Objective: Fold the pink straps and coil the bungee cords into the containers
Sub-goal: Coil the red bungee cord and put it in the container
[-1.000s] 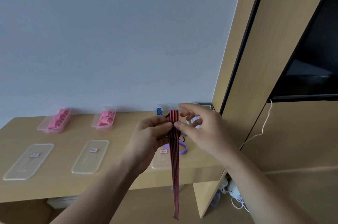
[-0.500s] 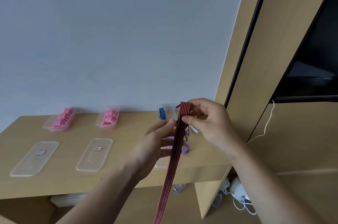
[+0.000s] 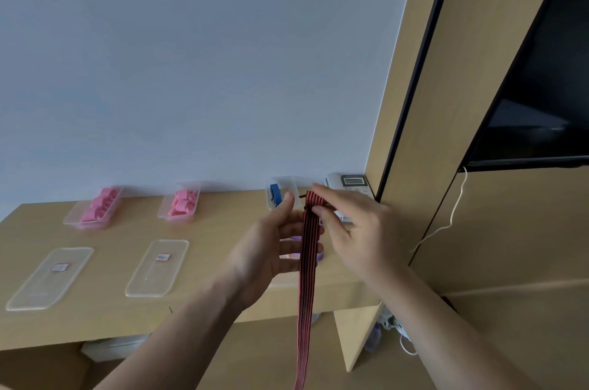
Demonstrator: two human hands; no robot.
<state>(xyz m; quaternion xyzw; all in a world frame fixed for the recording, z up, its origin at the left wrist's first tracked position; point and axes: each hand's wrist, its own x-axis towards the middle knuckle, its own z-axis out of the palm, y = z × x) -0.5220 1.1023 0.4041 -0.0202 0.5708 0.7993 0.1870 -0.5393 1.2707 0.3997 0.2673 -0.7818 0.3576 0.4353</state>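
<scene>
Head view: your right hand (image 3: 357, 230) pinches the top of a red-and-black bungee cord (image 3: 307, 278) hanging before the wooden bench (image 3: 223, 224); your left hand (image 3: 264, 252), grip released, lays straight fingers (image 3: 287, 232) behind it. Pink straps (image 3: 98, 208) lie in two containers (image 3: 74, 218) at the bench's back, against a plain pale wall (image 3: 191, 71).

Containers (image 3: 72, 219) behind lids (image 3: 36, 292) on desk (image 3: 223, 225); phone (image 3: 350, 183) far right.
</scene>
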